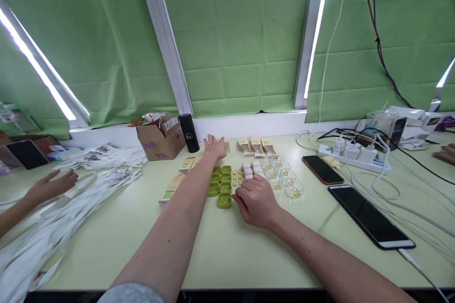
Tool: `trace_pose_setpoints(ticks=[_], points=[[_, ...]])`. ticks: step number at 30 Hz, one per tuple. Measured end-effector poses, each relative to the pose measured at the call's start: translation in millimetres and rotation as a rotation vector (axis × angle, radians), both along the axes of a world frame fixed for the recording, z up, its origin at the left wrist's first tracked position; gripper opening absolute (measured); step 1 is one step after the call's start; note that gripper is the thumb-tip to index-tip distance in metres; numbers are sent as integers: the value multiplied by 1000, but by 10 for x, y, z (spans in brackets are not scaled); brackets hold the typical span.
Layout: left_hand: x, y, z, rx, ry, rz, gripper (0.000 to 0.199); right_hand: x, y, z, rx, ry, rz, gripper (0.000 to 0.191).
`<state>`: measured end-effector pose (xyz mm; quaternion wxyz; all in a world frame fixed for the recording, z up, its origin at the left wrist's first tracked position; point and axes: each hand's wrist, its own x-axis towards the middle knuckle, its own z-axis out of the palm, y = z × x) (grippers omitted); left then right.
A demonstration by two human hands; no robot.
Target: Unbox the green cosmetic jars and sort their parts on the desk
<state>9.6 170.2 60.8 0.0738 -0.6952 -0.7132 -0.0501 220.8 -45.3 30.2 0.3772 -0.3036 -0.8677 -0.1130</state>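
Note:
My left hand point(215, 147) reaches far across the table with its fingers spread. Just beside its fingertips lies a small kraft-paper packet point(226, 146), partly behind the hand. Lower down, my right hand point(258, 201) has its fingers curled in; whether anything is inside them is hidden. Its thumb comes close to the nearest of several green square dishes point(224, 200), set in two columns. Beside these are small yellowish pieces point(237, 178), pale pink and white blocks point(247, 170), and clear plastic cups point(294, 190) with yellow stickers.
More kraft packets point(256, 147) lie behind, others point(170, 189) left of my forearm. A cardboard box point(161, 138) and black bottle point(188, 132) stand by the wall. Phones point(369, 215), cables and a power strip point(355, 156) occupy the right. Another person's hand point(53, 187) hovers near white straps point(81, 203).

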Motion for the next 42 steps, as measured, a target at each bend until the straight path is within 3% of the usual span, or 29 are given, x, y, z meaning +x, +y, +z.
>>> trace_pose_setpoints(ticks=[6,12,17,21,23,26,29,32,35,42], points=[[75,14,-17,6,-56,-83,62,-2,8,11,40,45,16,33],[100,-122,-27,62,-197,-166,45,-5,-2,-5,71,57,38,32],[138,-257,41,134,-450,-206,42,33,8,7,77,96,30,32],[171,-387,188,183,-751,-253,45,123,74,33,39,172,-28,22],[179,-524,279,191,-907,-285,43,166,110,45,26,231,-58,19],[179,-886,393,170,-1111,-380,47,200,145,58,14,347,-81,36],[200,-1377,436,-4,-1611,-511,64,202,150,66,23,435,-84,62],[266,-1814,381,-84,-1705,-486,68,193,132,72,25,438,-35,78],[338,-2054,246,-125,-1694,-476,67,182,109,73,-41,409,51,81],[337,-2088,-7,-176,-1880,-531,55,148,110,33,-151,471,118,66]])
